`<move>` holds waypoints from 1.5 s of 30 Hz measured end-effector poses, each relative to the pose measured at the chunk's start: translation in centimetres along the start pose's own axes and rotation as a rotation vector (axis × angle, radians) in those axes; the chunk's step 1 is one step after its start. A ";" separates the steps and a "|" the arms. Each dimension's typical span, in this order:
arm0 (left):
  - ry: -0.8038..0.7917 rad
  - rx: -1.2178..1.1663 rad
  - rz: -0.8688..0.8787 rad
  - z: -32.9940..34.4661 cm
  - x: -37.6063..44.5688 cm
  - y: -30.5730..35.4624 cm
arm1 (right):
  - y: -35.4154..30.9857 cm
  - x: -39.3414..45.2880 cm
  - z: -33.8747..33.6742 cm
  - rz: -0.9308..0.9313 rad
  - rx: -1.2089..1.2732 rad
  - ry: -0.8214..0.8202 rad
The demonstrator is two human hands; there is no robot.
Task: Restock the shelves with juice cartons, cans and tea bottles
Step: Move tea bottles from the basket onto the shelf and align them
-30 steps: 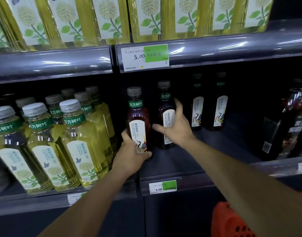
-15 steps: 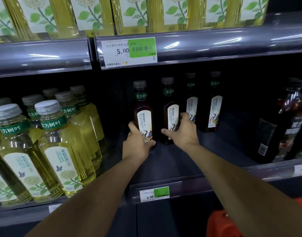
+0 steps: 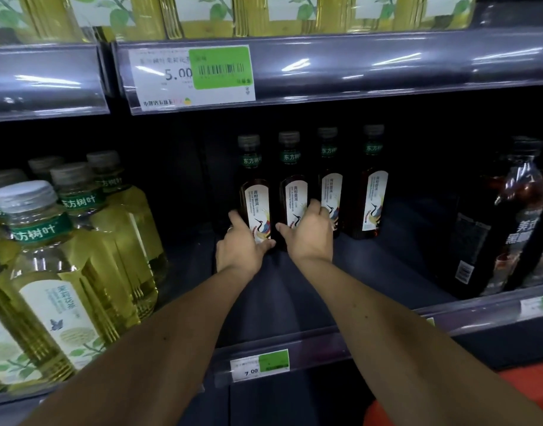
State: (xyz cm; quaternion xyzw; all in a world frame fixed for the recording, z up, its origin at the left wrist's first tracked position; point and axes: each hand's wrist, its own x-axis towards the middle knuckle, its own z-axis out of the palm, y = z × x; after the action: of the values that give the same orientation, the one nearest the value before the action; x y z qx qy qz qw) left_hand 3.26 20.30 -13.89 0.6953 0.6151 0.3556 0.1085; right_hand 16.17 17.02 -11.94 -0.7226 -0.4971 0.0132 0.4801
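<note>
So from where I'm standing it's a drinks aisle, and the big thing is the middle shelf [image 3: 294,302], mostly bare dark deck with stock only at the back and sides. Above it sits a row of yellow cartons [image 3: 202,16] with a 5.00 price tag [image 3: 191,76] clipped on the rail. Off to the left there's a crowd of pale green tea bottles [image 3: 76,256], and on the far right a couple of big dark bottles [image 3: 503,229]. An orange basket [image 3: 528,392] peeks in at the bottom right corner.

The actual work: four small dark tea bottles in a row at the back. The left hand [image 3: 241,245] is wrapped around the base of the leftmost bottle [image 3: 254,195], and the right hand [image 3: 308,233] grips the low part of the second bottle [image 3: 293,198], fingers curled round its far side. The other two [image 3: 353,186] stand just beside them, untouched.

Looks to me like the placing step, both bottles standing on the deck, deep in the bay. Next move, I'd guess, is letting go without knocking the neighbours, then reaching back to the basket for more, since there's loads of open shelf in front.
</note>
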 end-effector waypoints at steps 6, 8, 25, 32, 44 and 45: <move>0.007 0.003 0.018 0.3 0.6 0.1 | 0.3 0.2 0.4 -0.009 -0.009 0.022; -0.004 -0.002 0.019 0.4 0.5 0.1 | 0.5 0.4 0.1 -0.011 0.003 0.013; 0.011 -0.251 -0.040 -1.1 1.2 -0.1 | 0.4 0.6 -0.6 -0.109 -0.199 -0.020; -0.017 -0.249 -0.076 -1.7 0.6 0.8 | 0.6 1.0 -2.6 -0.157 -0.077 -0.151; -0.139 -0.113 -0.009 -5.5 -1.8 2.2 | -0.6 0.4 -6.1 -0.041 0.053 -0.353; -0.141 -0.120 0.014 -6.3 -2.7 2.7 | -0.7 -0.1 -7.1 -0.057 0.064 -0.365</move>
State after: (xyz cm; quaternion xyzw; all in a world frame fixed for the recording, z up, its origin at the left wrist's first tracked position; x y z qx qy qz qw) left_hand 1.41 15.44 -8.73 0.7150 0.5787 0.3429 0.1908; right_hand 19.11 12.17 -7.66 -0.6781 -0.5957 0.1463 0.4048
